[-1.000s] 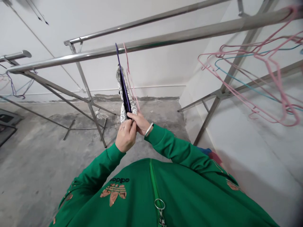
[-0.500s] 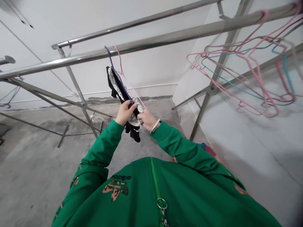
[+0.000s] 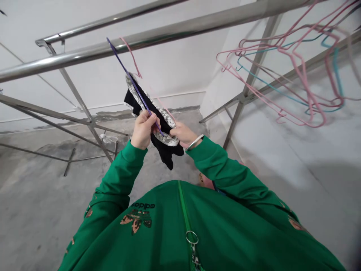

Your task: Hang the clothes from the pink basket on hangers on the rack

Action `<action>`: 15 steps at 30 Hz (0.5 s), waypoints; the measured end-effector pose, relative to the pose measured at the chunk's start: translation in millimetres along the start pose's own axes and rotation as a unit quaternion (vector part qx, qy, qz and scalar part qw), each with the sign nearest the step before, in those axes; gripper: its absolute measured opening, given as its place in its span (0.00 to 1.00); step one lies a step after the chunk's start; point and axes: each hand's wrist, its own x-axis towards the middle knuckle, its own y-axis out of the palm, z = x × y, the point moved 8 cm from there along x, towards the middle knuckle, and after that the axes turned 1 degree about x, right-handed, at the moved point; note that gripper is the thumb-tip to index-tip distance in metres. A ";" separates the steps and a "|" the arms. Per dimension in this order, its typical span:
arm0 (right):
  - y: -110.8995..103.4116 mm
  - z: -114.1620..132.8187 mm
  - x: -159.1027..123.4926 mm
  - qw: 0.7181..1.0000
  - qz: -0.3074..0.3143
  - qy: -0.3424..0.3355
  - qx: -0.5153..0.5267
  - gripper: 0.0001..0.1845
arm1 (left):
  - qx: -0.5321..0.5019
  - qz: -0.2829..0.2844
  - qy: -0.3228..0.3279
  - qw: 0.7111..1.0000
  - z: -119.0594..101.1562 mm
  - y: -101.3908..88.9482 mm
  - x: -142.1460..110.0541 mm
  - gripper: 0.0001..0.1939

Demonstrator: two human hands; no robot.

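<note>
A black garment [image 3: 167, 149] with a speckled white-and-grey band hangs below the rail, its band spread into an opening. My left hand [image 3: 143, 130] is closed around a purple hanger [image 3: 135, 85], whose lower end points into that opening. Closed on the far right part of the band, my right hand [image 3: 183, 134] has its thumb on top; a bracelet circles the wrist. Behind the purple hanger, a pink hanger [image 3: 132, 56] hooks over the rail, its lower part partly hidden by the garment.
A thick metal rail [image 3: 180, 33] crosses above my hands, with a thinner bar [image 3: 113, 20] behind it. Several pink and blue hangers [image 3: 303, 75] hang at the right. Metal rack legs [image 3: 81, 98] stand on the concrete floor [image 3: 34, 199] at the left.
My hands have moved apart, and the garment's band is stretched wider. The purple hanger's lower end now shows past my left fingers. The view has shifted slightly, so the rail sits higher.
</note>
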 end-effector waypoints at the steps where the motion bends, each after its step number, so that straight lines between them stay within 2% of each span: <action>1: -0.9 -0.4 0.5 1.000 -0.023 -0.004 0.013 0.25 | -0.010 0.001 -0.005 1.000 1.2 2.4 1.2 0.17; 5: -2.2 -0.9 0.9 0.995 -0.083 -0.032 0.038 0.28 | -0.010 -0.025 -0.005 1.000 8.3 7.6 9.0 0.16; 9: -12.8 6.0 -4.7 0.989 -0.125 -0.079 -0.032 0.30 | 0.001 -0.050 0.012 0.999 12.2 8.8 11.4 0.15; 11: -16.5 7.4 -9.2 0.987 -0.128 -0.083 -0.038 0.29 | 0.004 -0.055 0.024 0.998 12.6 10.2 11.4 0.16; 15: -14.1 -0.4 -18.7 0.990 -0.120 -0.059 0.042 0.30 | -0.003 -0.067 0.043 0.997 13.2 16.9 13.5 0.17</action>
